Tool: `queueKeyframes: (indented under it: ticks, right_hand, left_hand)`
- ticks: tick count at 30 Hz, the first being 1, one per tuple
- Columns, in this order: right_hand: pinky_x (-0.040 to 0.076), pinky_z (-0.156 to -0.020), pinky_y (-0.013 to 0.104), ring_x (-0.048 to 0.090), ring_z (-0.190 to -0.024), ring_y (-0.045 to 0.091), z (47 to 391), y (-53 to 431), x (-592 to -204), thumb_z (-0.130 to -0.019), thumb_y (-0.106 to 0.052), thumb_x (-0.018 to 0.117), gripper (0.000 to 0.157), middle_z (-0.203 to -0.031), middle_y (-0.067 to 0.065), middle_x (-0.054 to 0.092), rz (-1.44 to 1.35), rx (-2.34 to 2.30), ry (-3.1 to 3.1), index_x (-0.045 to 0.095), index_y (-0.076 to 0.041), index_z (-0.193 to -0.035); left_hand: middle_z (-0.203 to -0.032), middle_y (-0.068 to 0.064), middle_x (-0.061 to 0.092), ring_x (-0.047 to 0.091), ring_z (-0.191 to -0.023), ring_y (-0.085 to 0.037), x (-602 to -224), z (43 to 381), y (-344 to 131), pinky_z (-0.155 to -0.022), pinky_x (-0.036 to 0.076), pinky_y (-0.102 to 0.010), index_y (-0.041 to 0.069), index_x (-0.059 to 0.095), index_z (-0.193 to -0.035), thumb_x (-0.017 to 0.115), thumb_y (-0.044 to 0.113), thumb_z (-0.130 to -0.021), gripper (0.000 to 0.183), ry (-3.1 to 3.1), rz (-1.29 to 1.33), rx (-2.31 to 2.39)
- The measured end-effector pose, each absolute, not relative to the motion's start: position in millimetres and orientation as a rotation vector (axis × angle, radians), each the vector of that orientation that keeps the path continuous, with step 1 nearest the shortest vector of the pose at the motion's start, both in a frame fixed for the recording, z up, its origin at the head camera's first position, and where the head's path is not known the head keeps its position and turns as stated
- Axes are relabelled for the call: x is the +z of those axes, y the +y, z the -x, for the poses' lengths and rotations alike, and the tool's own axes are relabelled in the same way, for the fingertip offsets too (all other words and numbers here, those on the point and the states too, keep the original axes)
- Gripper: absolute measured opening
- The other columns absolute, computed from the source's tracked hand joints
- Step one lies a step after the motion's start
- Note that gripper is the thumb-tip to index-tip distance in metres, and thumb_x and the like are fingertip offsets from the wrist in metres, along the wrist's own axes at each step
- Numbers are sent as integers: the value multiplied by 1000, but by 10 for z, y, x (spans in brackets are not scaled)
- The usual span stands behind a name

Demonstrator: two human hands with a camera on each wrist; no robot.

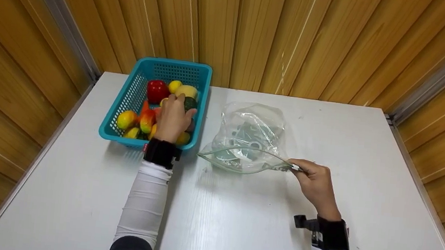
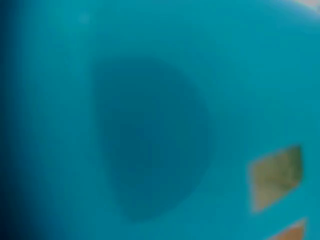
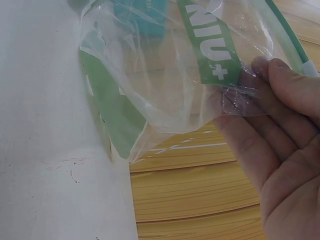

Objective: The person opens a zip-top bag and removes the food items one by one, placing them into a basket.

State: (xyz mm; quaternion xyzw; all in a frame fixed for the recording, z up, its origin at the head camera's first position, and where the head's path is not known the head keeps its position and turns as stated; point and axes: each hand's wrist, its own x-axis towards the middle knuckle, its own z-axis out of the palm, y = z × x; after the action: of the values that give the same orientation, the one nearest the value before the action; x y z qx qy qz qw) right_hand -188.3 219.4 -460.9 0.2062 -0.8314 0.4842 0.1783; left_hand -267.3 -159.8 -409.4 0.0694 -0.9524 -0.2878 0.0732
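My left hand [image 1: 173,119] reaches into a teal plastic basket [image 1: 205,99] of fruit and vegetables, its thumb spread away from the fingers. Its fingertips lie over the pieces near a yellow-tan one [image 1: 187,91] and a dark green one [image 1: 190,104]; whether they touch any is hidden. The left wrist view shows only the blurred basket wall [image 2: 240,90] up close. With thumb and fingers, my right hand [image 1: 316,185] pinches the right end of a clear zip bag's [image 1: 253,124] green-edged mouth. The bag lies on the table with its mouth parted towards me; green print [image 3: 212,50] shows on it.
Also in the basket are a red bell pepper [image 1: 157,91], a lemon [image 1: 174,86], a yellow-orange fruit [image 1: 126,120] and several others. The white table [image 1: 237,220] meets wood-patterned walls [image 1: 255,34] at the back and sides.
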Motion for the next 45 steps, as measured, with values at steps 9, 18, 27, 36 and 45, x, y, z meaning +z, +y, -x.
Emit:
queueKeyframes:
  ticks: [9, 18, 27, 36, 45]
  right_hand:
    - [40, -64, 11, 48, -67, 3, 1875, 2187, -4610, -81, 21, 68, 27, -94, 18, 77, -578, 1331, -2376, 80, 3, -96]
    - [44, -68, 8, 55, -73, 0, 1877, 2173, -4589, -81, 22, 68, 28, -95, 18, 78, -592, 1345, -2367, 80, 3, -96]
    - [43, -66, 9, 53, -70, 0, 1886, 2171, -4603, -80, 22, 70, 28, -94, 17, 78, -598, 1327, -2375, 80, 3, -96]
    - [39, -61, 12, 46, -64, 3, 1882, 2193, -4615, -82, 21, 70, 28, -93, 15, 77, -557, 1345, -2411, 81, 1, -97]
    - [43, -66, 9, 54, -70, -1, 1918, 2229, -4647, -79, 23, 70, 30, -94, 16, 78, -567, 1287, -2417, 81, 2, -97]
  left_hand:
    - [-154, -30, 40, 44, -138, -44, -4140, 2658, -1583, -117, 37, -56, -5, 37, -155, 66, 25, -102, 68, -2860, -169, -959]
    - [-152, -30, 43, 48, -129, -42, -4111, 2598, -1521, -115, 41, -54, -6, 47, -149, 67, 23, -102, 59, -2903, -114, -901]
    - [-139, -26, 56, 53, -122, -41, -4050, 2393, -1321, -107, 49, -50, -5, 57, -140, 69, 23, -101, 50, -2869, 67, -722]
    - [-144, -22, 55, 54, -128, -36, -4083, 2156, -1018, -111, 47, -45, -1, 58, -141, 64, 28, -103, 47, -2831, 267, -670]
    - [-141, -22, 57, 55, -126, -37, -4247, 1968, -835, -112, 45, -46, -2, 59, -139, 61, 28, -105, 46, -2770, 438, -654]
